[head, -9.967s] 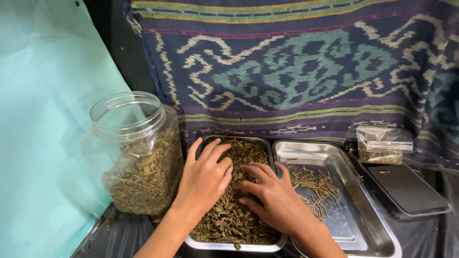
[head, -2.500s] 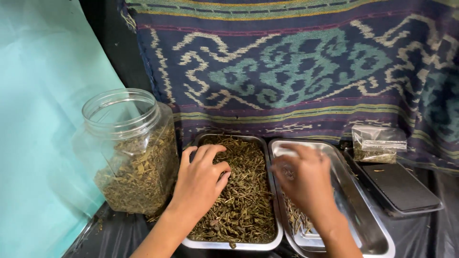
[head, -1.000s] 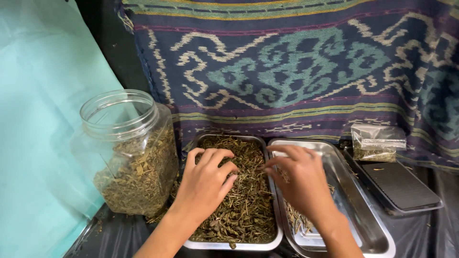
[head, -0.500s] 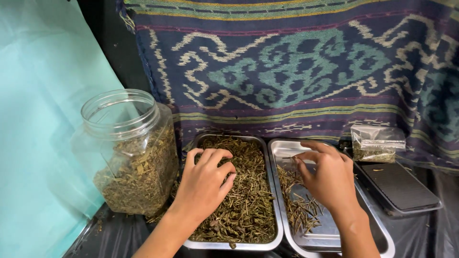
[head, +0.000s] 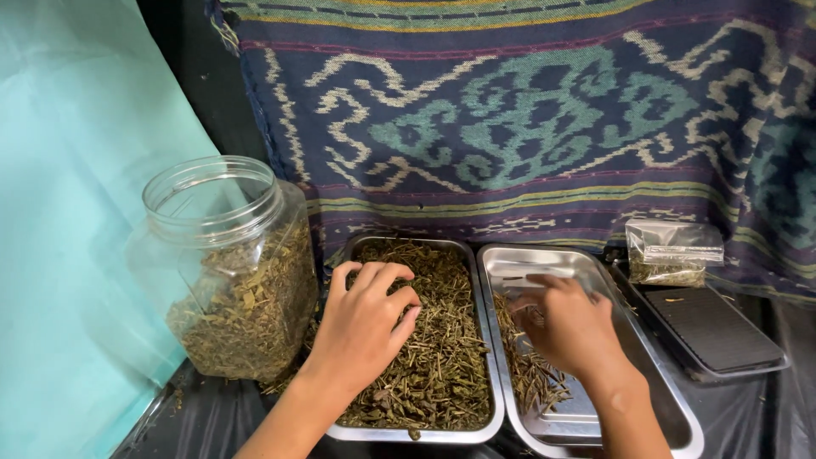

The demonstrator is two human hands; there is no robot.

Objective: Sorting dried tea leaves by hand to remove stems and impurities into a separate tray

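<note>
Since half a second ago, the right hand (head: 568,327) has dropped lower into the right tray (head: 659,399) and now blurs above the loose stems (head: 531,374) lying there; whether its fingers pinch anything cannot be told. Over the same moment the left hand (head: 361,327) has hardly shifted. It rests palm down, fingers curled and slightly spread, on the dried herbs (head: 438,357) that fill the left tray (head: 408,435), holding nothing that shows. Both steel trays stand side by side, rims touching, on a surface covered with black plastic sheet (head: 208,421). Left of the herb tray stands a clear plastic jar (head: 229,272) without a lid, more than half full of the same dried leaves. Right of the stem tray lies a flat black tray (head: 722,331), and behind it a small clear bag (head: 674,252) of herbs leans on the patterned woven cloth (head: 527,119) hanging at the back. Pale teal fabric (head: 76,212) hangs at the far left.
</note>
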